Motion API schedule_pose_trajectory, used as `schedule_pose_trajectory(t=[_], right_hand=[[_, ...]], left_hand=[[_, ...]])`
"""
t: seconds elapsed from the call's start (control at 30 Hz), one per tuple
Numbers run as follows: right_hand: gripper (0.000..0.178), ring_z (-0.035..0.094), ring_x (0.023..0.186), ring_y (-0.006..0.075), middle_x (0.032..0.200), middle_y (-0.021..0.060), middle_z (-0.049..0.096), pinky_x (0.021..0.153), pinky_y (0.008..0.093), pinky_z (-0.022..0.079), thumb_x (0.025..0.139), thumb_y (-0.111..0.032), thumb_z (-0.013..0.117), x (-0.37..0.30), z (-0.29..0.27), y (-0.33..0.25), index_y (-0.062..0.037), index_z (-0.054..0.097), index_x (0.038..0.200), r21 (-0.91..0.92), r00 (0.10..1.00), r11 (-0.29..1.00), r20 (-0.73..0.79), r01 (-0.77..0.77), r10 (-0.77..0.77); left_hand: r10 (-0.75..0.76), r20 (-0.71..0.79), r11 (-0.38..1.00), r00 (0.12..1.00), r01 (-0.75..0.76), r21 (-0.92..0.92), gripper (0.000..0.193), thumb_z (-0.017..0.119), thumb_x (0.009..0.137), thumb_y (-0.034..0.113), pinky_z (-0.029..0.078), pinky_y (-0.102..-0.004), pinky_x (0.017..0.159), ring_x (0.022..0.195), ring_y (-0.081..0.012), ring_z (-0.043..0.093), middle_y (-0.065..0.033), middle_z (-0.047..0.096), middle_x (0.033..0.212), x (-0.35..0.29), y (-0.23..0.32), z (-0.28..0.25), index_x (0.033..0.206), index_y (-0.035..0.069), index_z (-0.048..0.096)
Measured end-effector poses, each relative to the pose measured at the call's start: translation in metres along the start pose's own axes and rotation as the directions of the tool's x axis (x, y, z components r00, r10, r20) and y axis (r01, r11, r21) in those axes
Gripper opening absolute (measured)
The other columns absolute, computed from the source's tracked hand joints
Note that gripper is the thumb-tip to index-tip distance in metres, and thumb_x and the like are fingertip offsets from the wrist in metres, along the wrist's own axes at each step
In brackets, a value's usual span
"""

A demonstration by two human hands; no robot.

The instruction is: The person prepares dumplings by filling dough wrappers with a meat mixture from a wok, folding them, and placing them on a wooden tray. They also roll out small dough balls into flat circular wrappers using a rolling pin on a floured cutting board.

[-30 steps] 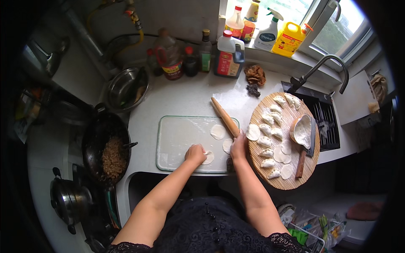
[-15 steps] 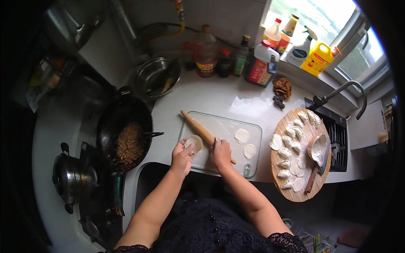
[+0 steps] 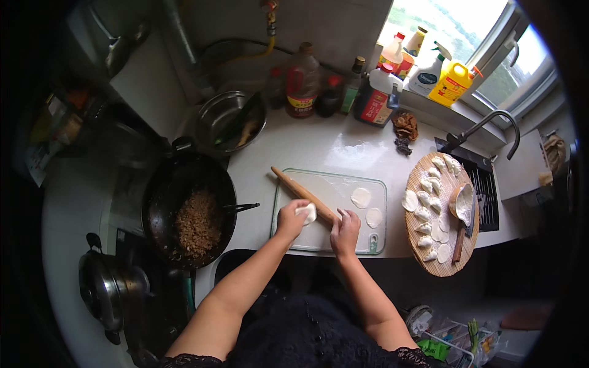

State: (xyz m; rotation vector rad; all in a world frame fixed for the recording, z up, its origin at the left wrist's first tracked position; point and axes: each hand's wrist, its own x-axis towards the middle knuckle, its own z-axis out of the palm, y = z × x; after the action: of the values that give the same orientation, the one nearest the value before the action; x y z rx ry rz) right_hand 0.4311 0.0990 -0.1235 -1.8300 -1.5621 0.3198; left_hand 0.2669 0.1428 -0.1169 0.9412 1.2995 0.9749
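In my left hand (image 3: 291, 221) is a thin round dough wrapper (image 3: 308, 213), pinched at its edge over the cutting board (image 3: 282, 197). My right hand (image 3: 345, 233) closes on the near end of a wooden rolling pin (image 3: 300, 191), which slants across the board; its tip is hidden under that hand. Two rolled wrappers, an upper one (image 3: 361, 197) and a lower one (image 3: 373, 218), lie flat on the board's right side. Further right, a round wooden board (image 3: 416, 179) carries several folded dumplings (image 3: 423, 213), a few flat wrappers, a bowl of white flour (image 3: 462, 201) and a knife (image 3: 459, 244).
A wok (image 3: 161, 190) of brown crumbly filling stands on the left, near a lidded pot (image 3: 101, 288). Behind the cutting board are a metal bowl (image 3: 211, 119) and several bottles. Dried brown pieces (image 3: 405, 126) lie before the window. The round board overlaps the sink (image 3: 488, 202).
My left hand has moved right with the wrapper, close to the rolling pin. The right hand has slid toward the pin's near end. The whole view has shifted slightly.
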Motion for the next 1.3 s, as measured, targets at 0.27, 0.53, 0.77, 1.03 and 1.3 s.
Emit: schedule_pose_trajectory(t=[0.27, 0.53, 0.77, 1.03, 1.3], right_hand=[[0.033, 0.049, 0.112, 0.0355, 0.118, 0.0187, 0.054, 0.099, 0.0431, 0.04, 0.08, -0.006, 0.067, -0.006, -0.045, 0.018, -0.0044, 0.063, 0.113, -0.022, 0.999, 0.999, -0.03, 0.03, -0.031], [0.023, 0.058, 0.097, 0.0354, 0.102, 0.017, 0.063, 0.088, 0.0419, 0.047, 0.081, -0.007, 0.066, 0.048, -0.036, 0.041, -0.0033, 0.066, 0.104, 0.072, 0.991, 0.99, 0.052, 0.122, -0.126], [0.023, 0.059, 0.097, 0.0356, 0.101, 0.0172, 0.065, 0.085, 0.0428, 0.048, 0.081, -0.005, 0.063, 0.111, 0.001, 0.052, -0.0032, 0.069, 0.103, 0.072, 0.966, 0.987, 0.206, 0.144, -0.156], [0.023, 0.061, 0.093, 0.0383, 0.097, 0.0198, 0.065, 0.082, 0.0455, 0.05, 0.079, -0.005, 0.061, 0.13, 0.025, 0.065, -0.0023, 0.069, 0.101, 0.031, 0.907, 0.974, 0.358, 0.226, -0.222], [0.016, 0.066, 0.089, 0.0359, 0.093, 0.02, 0.069, 0.079, 0.0452, 0.052, 0.074, -0.014, 0.064, 0.157, 0.052, 0.067, -0.0057, 0.067, 0.087, -0.318, 0.765, 0.941, 0.632, 0.114, 0.121]], left_hand=[[0.222, 0.147, 0.713, 0.964, -0.263, 0.65, 0.043, 0.066, 0.076, 0.004, 0.052, -0.0368, 0.088, 0.098, -0.0316, 0.065, -0.0142, 0.067, 0.112, 0.094, 0.027, 0.078, 0.119, 0.008, 0.063], [0.291, 0.164, 0.45, 0.943, -0.286, 0.846, 0.038, 0.06, 0.084, 0.009, 0.044, -0.0404, 0.099, 0.114, -0.0334, 0.055, -0.0147, 0.059, 0.125, 0.09, 0.006, 0.05, 0.121, 0.009, 0.061], [-0.14, 0.494, 0.012, 0.858, -0.497, 0.867, 0.045, 0.048, 0.096, 0.03, 0.02, -0.067, 0.11, 0.144, -0.0306, 0.023, -0.0064, 0.032, 0.154, 0.052, 0.023, 0.078, 0.136, 0.012, 0.049], [0.44, 0.344, 0.306, 0.83, -0.498, 0.811, 0.031, 0.063, 0.086, 0.019, 0.029, -0.0632, 0.105, 0.133, -0.0328, 0.04, -0.0079, 0.055, 0.134, -0.007, 0.033, 0.037, 0.117, 0.011, 0.066], [0.539, 0.272, 0.47, 0.797, -0.552, 0.688, 0.024, 0.069, 0.08, 0.01, 0.038, -0.0462, 0.104, 0.123, -0.0345, 0.051, -0.0098, 0.064, 0.121, -0.052, 0.015, 0.005, 0.104, 0.008, 0.071]])
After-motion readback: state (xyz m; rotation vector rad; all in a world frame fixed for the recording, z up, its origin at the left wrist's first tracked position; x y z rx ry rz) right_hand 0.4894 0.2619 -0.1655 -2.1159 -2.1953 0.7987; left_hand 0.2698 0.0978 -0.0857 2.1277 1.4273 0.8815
